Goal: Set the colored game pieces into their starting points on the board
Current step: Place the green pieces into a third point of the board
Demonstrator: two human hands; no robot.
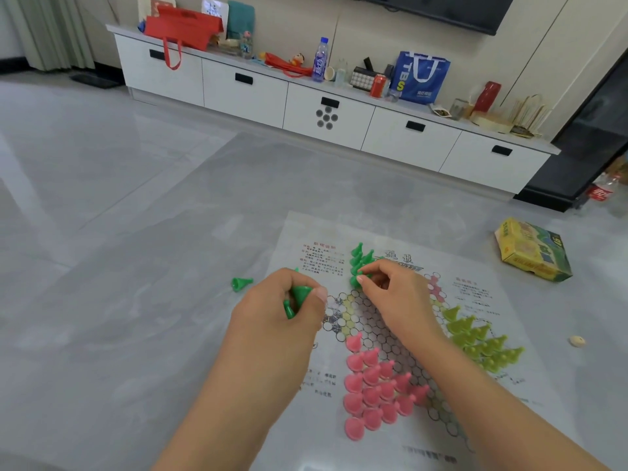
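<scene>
Pink pieces: nearest the camera, we are looking at the pink cone-shaped plastic pieces [377, 389] standing packed in the triangle of the board closest to us, apparently already set.

Board: we are working over the thin printed paper game board [384, 338] lying flat on the grey tiled floor [119, 215], with a hexagon grid at its middle.

Yellow-green pieces: we are seeing the yellow-green cone-shaped plastic pieces [482, 341] filling the triangle on the right side.

Left hand: our left hand [289, 300] is curling its fingers around a small bunch of dark green cone-shaped plastic pieces [298, 300], keeping them as a supply just left of the grid.

Right hand: our right hand [394, 290] is pinching one green piece [359, 279] between thumb and forefinger, at the near end of the green row.

Green row: the standing green pieces [361, 257] are running away from us toward the far point of the star, so the pinched piece is lying just ahead of our right fingertips, its cone pointing up.

Judgement: the right hand is nearer the green triangle, so we are expecting it to do the placing while the left feeds it.

Stray piece: one green cone [241, 283] is lying on its side on the floor, left of the board, nearer the left hand.

Box: a yellow cardboard game box [531, 249] is sitting well apart on the right.
</scene>
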